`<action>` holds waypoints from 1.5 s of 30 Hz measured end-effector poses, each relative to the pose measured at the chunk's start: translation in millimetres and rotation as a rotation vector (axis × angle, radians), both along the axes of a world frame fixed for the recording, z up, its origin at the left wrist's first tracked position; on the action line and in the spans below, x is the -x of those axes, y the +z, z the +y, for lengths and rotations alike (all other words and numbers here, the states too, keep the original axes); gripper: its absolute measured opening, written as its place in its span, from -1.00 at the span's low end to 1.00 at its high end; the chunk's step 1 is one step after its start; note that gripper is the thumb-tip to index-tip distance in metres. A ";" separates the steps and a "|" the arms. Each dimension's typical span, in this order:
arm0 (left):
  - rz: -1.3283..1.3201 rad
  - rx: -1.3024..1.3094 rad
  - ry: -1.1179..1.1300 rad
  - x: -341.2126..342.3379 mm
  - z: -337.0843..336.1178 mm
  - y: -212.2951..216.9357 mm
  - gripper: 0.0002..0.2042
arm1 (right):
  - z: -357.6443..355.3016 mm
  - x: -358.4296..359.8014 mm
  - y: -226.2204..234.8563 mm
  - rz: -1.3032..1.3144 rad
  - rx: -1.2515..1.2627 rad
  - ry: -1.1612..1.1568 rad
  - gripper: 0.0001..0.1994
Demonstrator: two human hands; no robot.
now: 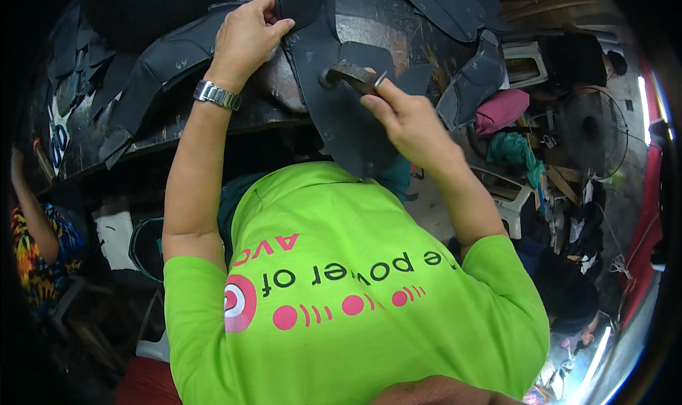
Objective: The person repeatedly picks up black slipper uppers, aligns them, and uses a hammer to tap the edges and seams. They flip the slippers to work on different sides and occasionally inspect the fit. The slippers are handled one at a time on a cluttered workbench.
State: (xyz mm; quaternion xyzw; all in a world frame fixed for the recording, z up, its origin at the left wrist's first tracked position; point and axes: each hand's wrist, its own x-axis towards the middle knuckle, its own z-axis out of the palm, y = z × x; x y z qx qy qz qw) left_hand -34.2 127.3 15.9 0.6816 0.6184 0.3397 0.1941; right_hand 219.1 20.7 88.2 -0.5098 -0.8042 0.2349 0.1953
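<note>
My right hand (415,124) is wrapped round a small hammer (348,71) with a dark, curved head. The hammer's round face is over a black, leather-like cut piece (312,61), which hangs past the near edge of the table; whether they touch I cannot tell. My left hand (245,39), below which a metal watch (217,95) sits on the wrist, has its thumb and fingers pinched at the upper left edge of that same piece. A smaller black flap (367,52) lies on it beside the hammer head.
Several more black cut pieces (170,57) lie along the worn dark table (369,11). To the right are a pink bundle (502,112), green cloth (513,151), a white plastic stool (508,199) and a standing fan (593,132). Other people sit at far left and right.
</note>
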 end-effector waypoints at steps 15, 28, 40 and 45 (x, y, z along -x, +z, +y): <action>-0.015 -0.007 -0.021 -0.1 0.0 -9.4 -0.68 | -8.4 -3.7 13.1 0.280 0.146 -0.103 -0.67; -0.095 -0.358 -0.057 -9.0 -42.1 -2.2 -0.38 | 70.7 -47.4 -37.7 -0.034 -0.159 -0.346 -0.70; 0.179 -0.256 -0.150 -15.2 -69.5 -14.4 -0.34 | 44.2 13.5 -68.1 -0.351 -0.551 0.183 -0.58; 0.199 -0.231 -0.147 -16.9 -68.8 -15.2 -0.36 | 42.2 31.9 -75.9 -0.389 -0.509 0.148 -0.50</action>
